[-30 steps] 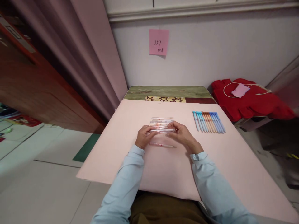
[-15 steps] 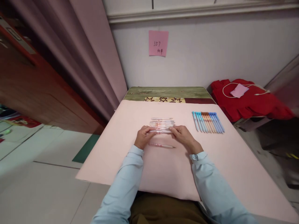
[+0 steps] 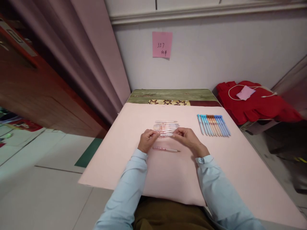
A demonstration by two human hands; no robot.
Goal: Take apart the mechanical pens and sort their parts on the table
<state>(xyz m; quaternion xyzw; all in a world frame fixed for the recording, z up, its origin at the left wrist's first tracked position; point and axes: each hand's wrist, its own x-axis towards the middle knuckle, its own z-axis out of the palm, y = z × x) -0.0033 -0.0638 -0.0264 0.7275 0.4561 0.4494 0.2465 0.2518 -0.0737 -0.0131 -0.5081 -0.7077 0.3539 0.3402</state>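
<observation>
Several slim, whitish pens with red markings lie side by side at the middle of the table. At the near side of this group, my left hand pinches the left end of one pen, thumb against fingers. My right hand is closed at the right end of the same pen; its fingertips partly hide that end. One more pale pen with a dark tip lies apart, between my wrists, pointing right.
A neat row of light blue, brown-topped and darker blue pens lies at the right on the pink-covered table. Beyond the table's right edge is a red cloth with a white cable on it. A wall with a pink note stands behind.
My right fingertips have shifted slightly left and down along the pen. The left hand, the loose pen and the coloured row are where they were.
</observation>
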